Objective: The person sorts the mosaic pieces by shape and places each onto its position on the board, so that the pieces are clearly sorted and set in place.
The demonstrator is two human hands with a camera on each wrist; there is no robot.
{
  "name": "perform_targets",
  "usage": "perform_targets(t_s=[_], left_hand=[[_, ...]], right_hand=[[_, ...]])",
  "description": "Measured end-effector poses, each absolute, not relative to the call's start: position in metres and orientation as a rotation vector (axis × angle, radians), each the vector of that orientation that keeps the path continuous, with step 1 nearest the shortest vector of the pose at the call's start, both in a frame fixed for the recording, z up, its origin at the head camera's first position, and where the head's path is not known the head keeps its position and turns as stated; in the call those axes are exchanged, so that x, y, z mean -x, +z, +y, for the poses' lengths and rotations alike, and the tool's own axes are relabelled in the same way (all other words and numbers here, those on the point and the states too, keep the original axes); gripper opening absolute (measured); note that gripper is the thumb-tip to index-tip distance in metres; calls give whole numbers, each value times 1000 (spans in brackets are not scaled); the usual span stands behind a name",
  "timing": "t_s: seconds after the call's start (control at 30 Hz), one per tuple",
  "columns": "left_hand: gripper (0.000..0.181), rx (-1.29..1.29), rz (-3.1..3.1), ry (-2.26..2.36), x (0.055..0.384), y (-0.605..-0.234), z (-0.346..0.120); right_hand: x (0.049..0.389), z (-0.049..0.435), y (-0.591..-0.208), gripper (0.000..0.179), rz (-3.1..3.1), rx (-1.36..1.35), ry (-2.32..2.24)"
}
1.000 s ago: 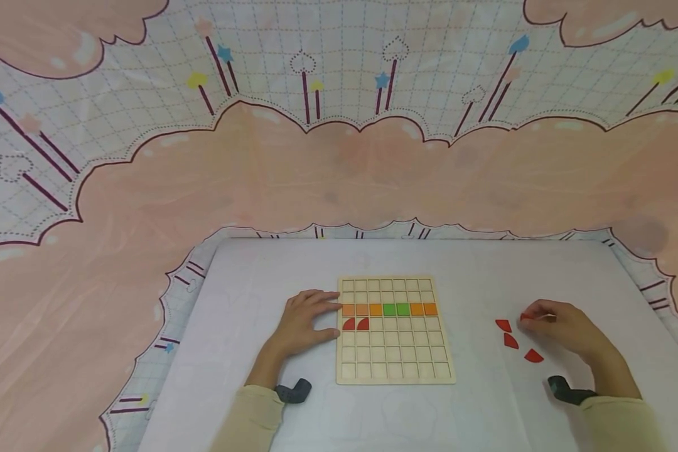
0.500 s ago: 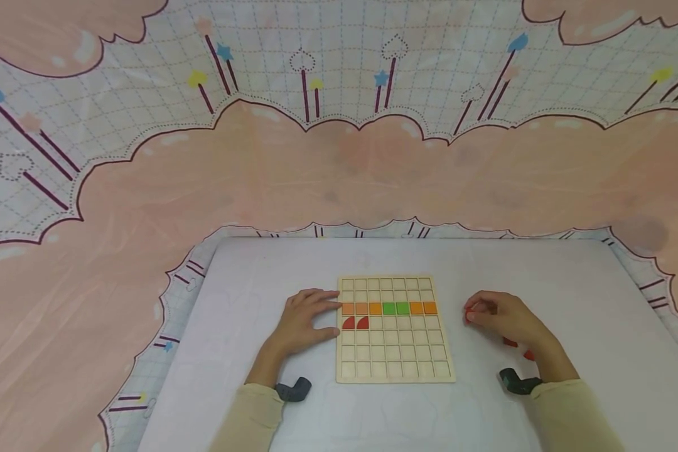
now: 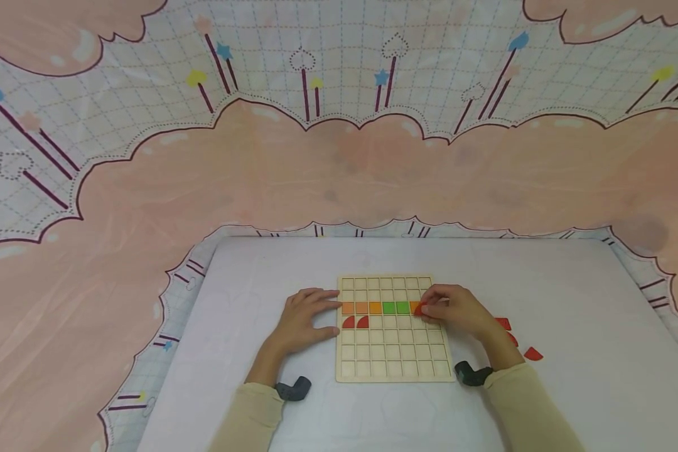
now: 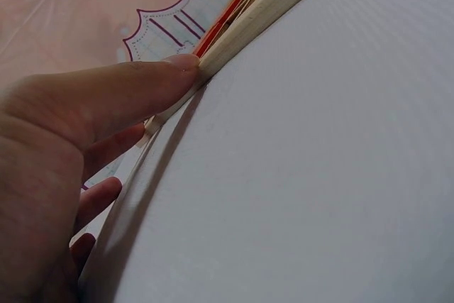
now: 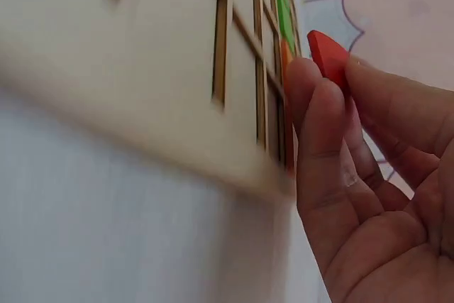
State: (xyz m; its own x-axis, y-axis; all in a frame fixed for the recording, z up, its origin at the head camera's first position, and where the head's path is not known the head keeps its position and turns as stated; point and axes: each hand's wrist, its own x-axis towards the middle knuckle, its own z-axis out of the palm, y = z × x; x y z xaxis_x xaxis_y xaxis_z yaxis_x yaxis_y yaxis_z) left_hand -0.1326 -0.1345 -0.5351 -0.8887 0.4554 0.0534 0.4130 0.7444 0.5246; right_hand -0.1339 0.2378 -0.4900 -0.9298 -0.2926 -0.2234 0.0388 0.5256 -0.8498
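Observation:
A pale wooden grid board (image 3: pixel 395 371) lies on the white table. One of its rows holds orange, green (image 3: pixel 395 308) and more orange square tiles; below that row's left end sit two red quarter-circle tiles (image 3: pixel 363 322). My left hand (image 3: pixel 301 323) rests at the board's left edge, fingers spread, and in the left wrist view the thumb (image 4: pixel 142 90) touches the wooden rim. Over the board's right side my right hand (image 3: pixel 454 309) pinches a red quarter-circle tile (image 5: pixel 329 60) between thumb and fingertips, overlapping the orange tiles in the head view.
Right of the board lie several red quarter-circle tiles (image 3: pixel 533 354), two of them partly behind my right forearm. Each wrist wears a dark camera mount (image 3: pixel 295 390). A patterned pink and white cloth (image 3: pixel 339 176) hangs behind the table (image 3: pixel 282 263).
My right hand has travelled left from beside the loose red tiles to over the board, carrying one red tile. My left hand has stayed in place.

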Motion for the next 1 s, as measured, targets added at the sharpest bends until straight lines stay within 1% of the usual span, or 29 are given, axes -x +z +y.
perform_targets(t_s=[0.3,0.6,0.8,1.0], left_hand=[[54,-717,2866,842,132,-534,-135],[55,-735,2869,840,133,-536,-135],[55,-740,2869,842,133,-535,-135],[56,-726,2862,833,133,-534,-135]], right_hand=[[137,197,-489,13,2375,172,-1416],[139,169,-491,12,2412,259,-1358],[139,157,-490,8,2407,145,-1366],[140,153,-493,8,2375,66,-1379]])
